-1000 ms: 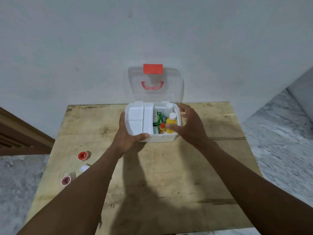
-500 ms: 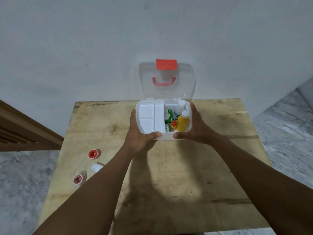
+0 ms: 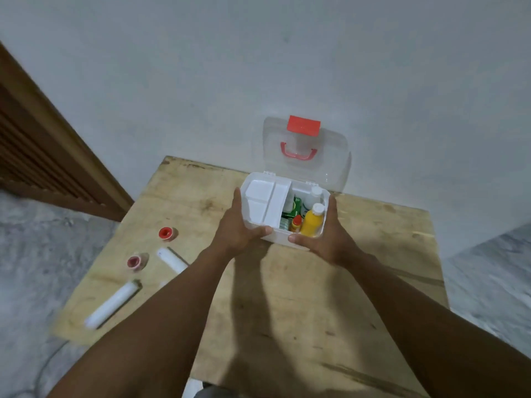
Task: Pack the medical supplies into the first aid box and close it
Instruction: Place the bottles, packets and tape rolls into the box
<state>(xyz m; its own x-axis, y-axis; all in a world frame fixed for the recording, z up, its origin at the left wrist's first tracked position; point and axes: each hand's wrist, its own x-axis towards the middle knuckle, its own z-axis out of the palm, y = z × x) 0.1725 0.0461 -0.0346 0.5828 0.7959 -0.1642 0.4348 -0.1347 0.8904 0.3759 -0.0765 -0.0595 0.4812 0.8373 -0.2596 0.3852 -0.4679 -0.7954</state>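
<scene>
The white first aid box point(image 3: 296, 243) stands at the table's far side, its clear lid point(image 3: 333, 168) with red latch and handle raised against the wall. A white insert tray point(image 3: 263, 202) fills its left half. On the right stand a yellow bottle point(image 3: 311, 222), a small orange bottle point(image 3: 296, 224), a white bottle point(image 3: 311, 198) and green packets point(image 3: 293, 206). My left hand point(image 3: 237, 228) grips the box's left side, my right hand point(image 3: 330, 237) its right side. Two red tape rolls point(image 3: 165, 233) point(image 3: 134, 262) and two white bandage rolls point(image 3: 172, 259) point(image 3: 110, 307) lie on the table's left.
The worn wooden table point(image 3: 301, 311) stands against a pale wall. A brown slatted door point(image 3: 37, 156) is at the left. Grey marble floor point(image 3: 488, 282) shows on both sides of the table.
My right hand has moved from over the bottles to the box's right side, so both hands now hold it. The view swung left, bringing the two bandage rolls into sight.
</scene>
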